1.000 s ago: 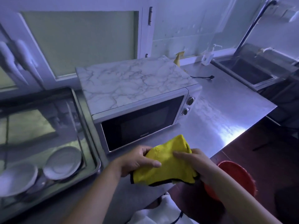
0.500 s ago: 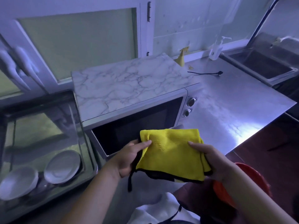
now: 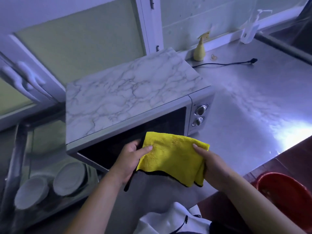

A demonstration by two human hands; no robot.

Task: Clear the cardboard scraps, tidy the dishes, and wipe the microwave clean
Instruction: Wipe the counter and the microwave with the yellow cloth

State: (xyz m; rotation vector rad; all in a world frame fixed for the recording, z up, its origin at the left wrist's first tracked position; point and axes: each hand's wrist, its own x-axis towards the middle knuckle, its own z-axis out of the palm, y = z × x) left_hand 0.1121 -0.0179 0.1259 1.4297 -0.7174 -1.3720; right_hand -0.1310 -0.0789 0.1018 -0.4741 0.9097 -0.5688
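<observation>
A person's left hand (image 3: 130,157) and right hand (image 3: 209,162) hold a folded yellow cloth (image 3: 172,156) spread flat, likely readying it for wiping. Their fingers (image 3: 146,148) curl round its edges at 9 and 3 o'clock. At 8 o'clock lie 2 plates (image 3: 69,178). At 12 o'clock, just beyond the cloth, the microwave (image 3: 131,92) stands on the table (image 3: 244,107).

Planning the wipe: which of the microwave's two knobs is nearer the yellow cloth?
The lower knob, beneath the upper knob on the microwave's control panel; it sits closer to the yellow cloth's top edge.
</observation>
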